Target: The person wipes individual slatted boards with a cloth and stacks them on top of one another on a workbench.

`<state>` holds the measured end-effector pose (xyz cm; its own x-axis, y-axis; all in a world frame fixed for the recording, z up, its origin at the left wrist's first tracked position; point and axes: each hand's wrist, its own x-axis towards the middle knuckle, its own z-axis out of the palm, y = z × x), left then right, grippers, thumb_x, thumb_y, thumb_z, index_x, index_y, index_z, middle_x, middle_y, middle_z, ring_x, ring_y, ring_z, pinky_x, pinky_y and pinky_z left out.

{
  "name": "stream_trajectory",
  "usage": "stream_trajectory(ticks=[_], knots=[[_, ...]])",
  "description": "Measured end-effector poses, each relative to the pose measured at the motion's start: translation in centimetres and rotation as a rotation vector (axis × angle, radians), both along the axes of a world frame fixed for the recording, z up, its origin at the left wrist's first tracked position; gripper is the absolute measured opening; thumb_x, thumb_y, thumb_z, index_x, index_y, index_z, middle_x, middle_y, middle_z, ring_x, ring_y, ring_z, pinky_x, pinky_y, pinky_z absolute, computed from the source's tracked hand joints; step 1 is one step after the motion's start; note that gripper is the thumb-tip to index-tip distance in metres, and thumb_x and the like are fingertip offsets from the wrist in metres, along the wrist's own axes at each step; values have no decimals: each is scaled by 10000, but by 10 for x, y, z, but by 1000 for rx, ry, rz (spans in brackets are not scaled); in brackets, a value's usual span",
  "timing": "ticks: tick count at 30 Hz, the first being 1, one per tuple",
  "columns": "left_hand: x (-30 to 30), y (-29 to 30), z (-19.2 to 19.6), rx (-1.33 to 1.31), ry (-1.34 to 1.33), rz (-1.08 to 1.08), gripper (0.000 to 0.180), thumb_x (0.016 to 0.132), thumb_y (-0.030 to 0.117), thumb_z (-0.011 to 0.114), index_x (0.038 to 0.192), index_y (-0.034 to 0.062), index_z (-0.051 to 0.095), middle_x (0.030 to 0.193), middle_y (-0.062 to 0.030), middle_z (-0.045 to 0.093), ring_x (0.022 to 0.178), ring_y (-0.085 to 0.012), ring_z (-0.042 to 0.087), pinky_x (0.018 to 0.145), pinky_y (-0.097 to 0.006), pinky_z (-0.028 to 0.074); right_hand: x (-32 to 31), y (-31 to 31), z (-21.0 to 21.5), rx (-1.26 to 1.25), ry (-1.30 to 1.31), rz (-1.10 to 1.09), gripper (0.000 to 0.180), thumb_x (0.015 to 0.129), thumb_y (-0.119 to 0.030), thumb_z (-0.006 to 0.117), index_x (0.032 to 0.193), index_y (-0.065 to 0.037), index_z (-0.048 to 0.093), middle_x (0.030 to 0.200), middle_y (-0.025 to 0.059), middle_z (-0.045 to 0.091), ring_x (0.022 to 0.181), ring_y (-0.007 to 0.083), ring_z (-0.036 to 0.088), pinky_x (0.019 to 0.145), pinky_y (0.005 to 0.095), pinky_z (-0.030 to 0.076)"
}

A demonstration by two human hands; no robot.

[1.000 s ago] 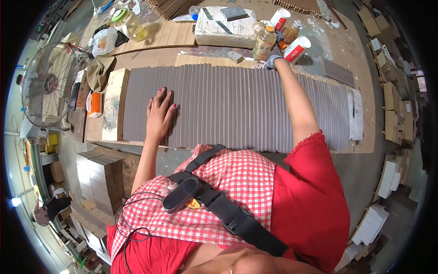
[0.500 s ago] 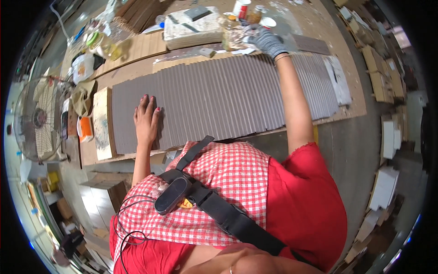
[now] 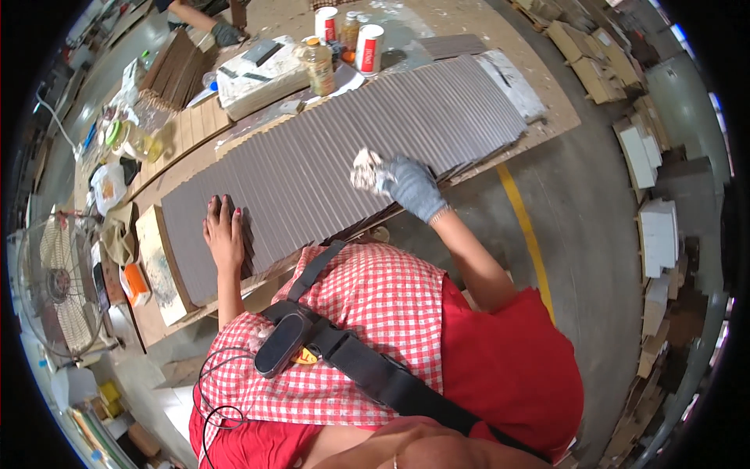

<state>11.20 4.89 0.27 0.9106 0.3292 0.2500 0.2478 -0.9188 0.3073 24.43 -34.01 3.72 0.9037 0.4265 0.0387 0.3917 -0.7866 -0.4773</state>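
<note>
A long row of grey-brown strips [image 3: 312, 168], set side by side like a ridged panel, lies across the table. My left hand [image 3: 225, 234], bare, rests with fingers spread on the strips towards the left end. My right hand [image 3: 416, 186], in a grey glove, is closed on a crumpled whitish rag [image 3: 364, 170] over the near middle part of the strips. A pale wooden block [image 3: 162, 262] stands against the left end of the row.
Beyond the strips stand a jar of yellowish liquid [image 3: 319, 66], a red-and-white can [image 3: 369, 50] and a whitish slab [image 3: 262, 82]. A fan [image 3: 58, 273] is at the left. Another person's gloved hand [image 3: 228, 34] shows at the far edge. Cartons [image 3: 584, 59] line the right.
My right hand has come from the bottles at the far side back to the near middle of the strips, holding the rag. My left hand stays on the strips. The view has turned.
</note>
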Motion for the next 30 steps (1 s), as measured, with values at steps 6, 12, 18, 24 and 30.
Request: stream_trajectory(ticks=[6,12,18,24,30], knots=[[2,2,-1,23,11,12,524,1004,405,406,1436,111,438,1532,-109,322,1427,-274,278,1170,-470,150,-69,-70,5,-237,258,90,371,826,-252,677,1157,-85,663,1067,137,620,1034,320,583,967,395,436],[1,3,-1,14,2,29,512,1001,396,414,1430,117,447,1524,-112,332,1425,-270,281,1170,-462,154,-49,-116,24,669,459,-191,257,922,-116,624,1133,12,551,1056,57,592,935,119,561,817,265,497],[1,1,-4,-31,-45,23,467,998,354,431,1398,121,493,1501,-121,370,1407,-267,315,1167,-446,164,39,-95,18,1329,271,-346,220,927,-80,602,1129,7,615,952,31,658,783,97,610,706,245,513],[-6,-6,9,-57,-53,43,437,1007,336,428,1378,123,517,1494,-126,383,1392,-280,342,1158,-451,193,111,-74,-9,1102,-126,-374,291,921,-27,588,1211,-4,586,1092,104,645,953,148,594,857,269,498],[-11,1,3,-218,-262,78,362,986,175,488,1301,17,568,1410,-181,476,1342,-323,416,1117,-398,312,139,-88,-26,596,-89,-156,461,902,-238,601,1309,-35,529,1252,148,559,1092,283,565,900,409,460]])
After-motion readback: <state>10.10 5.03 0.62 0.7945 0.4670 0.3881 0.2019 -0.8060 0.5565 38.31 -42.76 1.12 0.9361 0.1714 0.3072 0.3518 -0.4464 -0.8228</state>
